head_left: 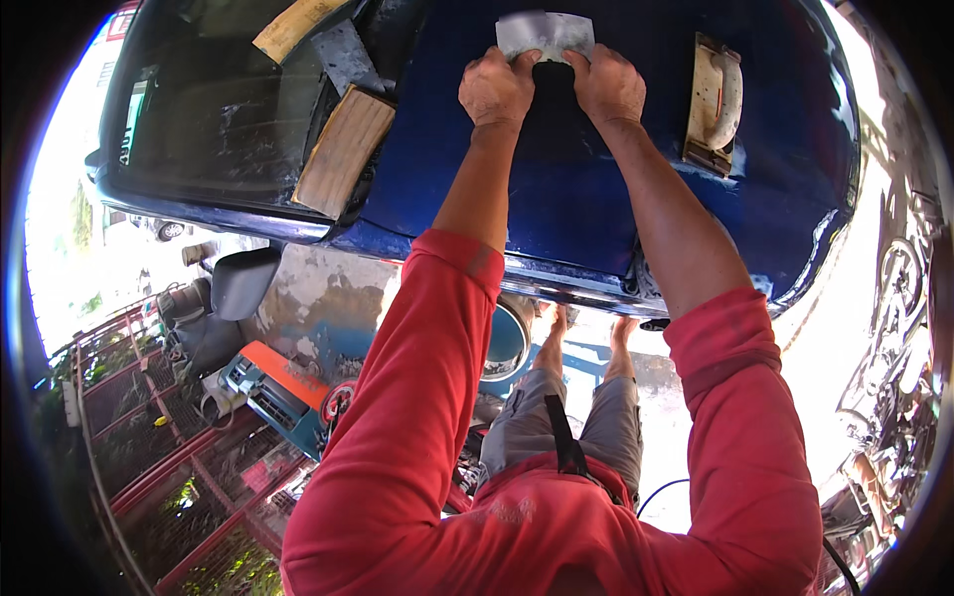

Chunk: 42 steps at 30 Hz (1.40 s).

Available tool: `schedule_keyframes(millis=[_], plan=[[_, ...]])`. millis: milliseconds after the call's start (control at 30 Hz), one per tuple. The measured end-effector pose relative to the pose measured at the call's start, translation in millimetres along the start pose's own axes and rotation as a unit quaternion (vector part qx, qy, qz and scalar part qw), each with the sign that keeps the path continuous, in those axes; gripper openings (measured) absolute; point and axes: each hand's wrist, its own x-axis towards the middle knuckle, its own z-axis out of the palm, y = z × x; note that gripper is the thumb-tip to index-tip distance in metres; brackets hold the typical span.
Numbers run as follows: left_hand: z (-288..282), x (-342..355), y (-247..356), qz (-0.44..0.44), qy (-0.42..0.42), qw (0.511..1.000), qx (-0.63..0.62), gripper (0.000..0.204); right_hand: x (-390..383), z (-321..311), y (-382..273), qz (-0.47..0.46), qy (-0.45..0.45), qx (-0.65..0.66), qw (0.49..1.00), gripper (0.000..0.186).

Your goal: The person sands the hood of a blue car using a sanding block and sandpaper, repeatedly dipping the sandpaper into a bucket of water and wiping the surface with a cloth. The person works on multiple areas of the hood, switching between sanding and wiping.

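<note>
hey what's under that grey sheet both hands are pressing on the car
Under the grey sheet lies the blue car hood. A dark block shows between the left hand and right hand. The paint directly beneath is covered.

Bright daylight floods the left and right edges of the frame. A stained concrete floor (328,298) shows at centre left, with a dark seat (234,288) on it. At lower left, red metal fencing (149,467) runs beside an orange-topped machine (283,387). Cluttered metal parts (894,397) crowd the right edge.
</note>
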Motion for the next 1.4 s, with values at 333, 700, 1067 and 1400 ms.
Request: schedule_keyframes(millis=[333,700,1067,1400], plan=[[-28.9,-78.5,-7.0,0.037,0.05,0.998,0.004,0.044,-67.6,-23.9,7.1,-0.07,0.028,0.04,0.996,0.044],[-90.4,-190.4,-28.0,0.043,-0.017,0.999,-0.012,0.04,-170.5,-72.3,22.9,-0.133,-0.064,0.133,0.98,0.039],[-118.8,-189.3,-22.8,-0.027,-0.12,0.971,-0.203,0.041,-180.7,-92.2,21.9,-0.103,-0.189,0.206,0.955,0.041],[-4.9,22.7,8.5,0.071,-0.086,0.994,0.021,0.051,23.1,-35.1,23.7,0.01,-0.1,0.051,0.994,0.049]])
